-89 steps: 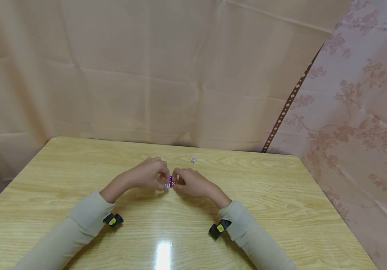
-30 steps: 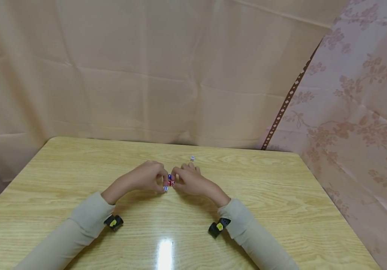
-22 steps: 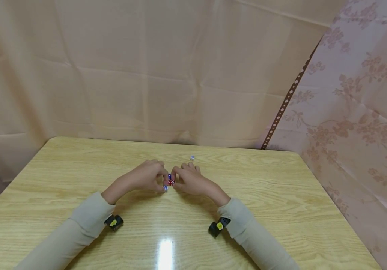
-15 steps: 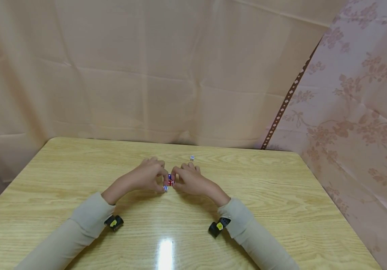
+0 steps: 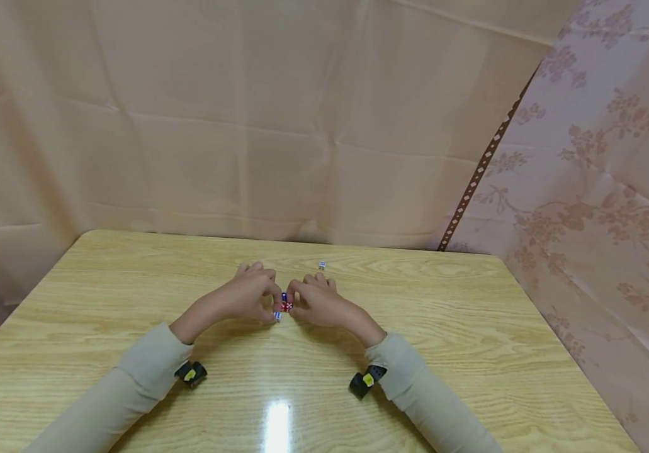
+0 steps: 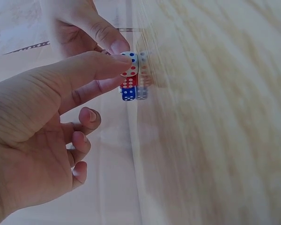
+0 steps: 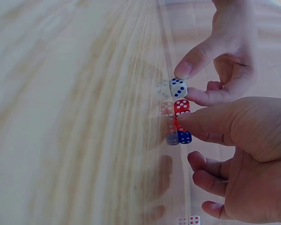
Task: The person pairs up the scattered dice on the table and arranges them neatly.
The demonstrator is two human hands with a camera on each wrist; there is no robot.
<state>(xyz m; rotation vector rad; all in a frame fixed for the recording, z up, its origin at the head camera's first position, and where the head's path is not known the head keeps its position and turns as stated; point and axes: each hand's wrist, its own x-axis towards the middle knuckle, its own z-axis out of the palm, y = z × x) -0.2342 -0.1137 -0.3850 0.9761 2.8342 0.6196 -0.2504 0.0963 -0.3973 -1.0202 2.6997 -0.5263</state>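
Near the middle of the table, my left hand (image 5: 245, 297) pinches a white die (image 7: 179, 87) between thumb and index finger; blue spots show on it. My right hand (image 5: 323, 303) holds a red die (image 7: 181, 123) with thumb and index finger, the thumb covering part of it. Another red die (image 7: 181, 104) sits against that one, on the side towards the white die. Beyond the red pair is a blue die (image 7: 184, 137) with white spots. In the right wrist view, a narrow gap separates the white die from the red ones. The other fingers of both hands are loosely bent.
A second white die (image 5: 322, 265) lies alone near the back edge of the wooden table (image 5: 313, 390). A beige curtain (image 5: 199, 138) hangs behind the table, and a flowered cloth (image 5: 602, 220) hangs along the right side.
Since three seconds ago, the white die in my left hand has shifted slightly nearer and left of the red dice. My right hand's outer fingers have spread. Lately, my left outer fingers have lifted slightly.
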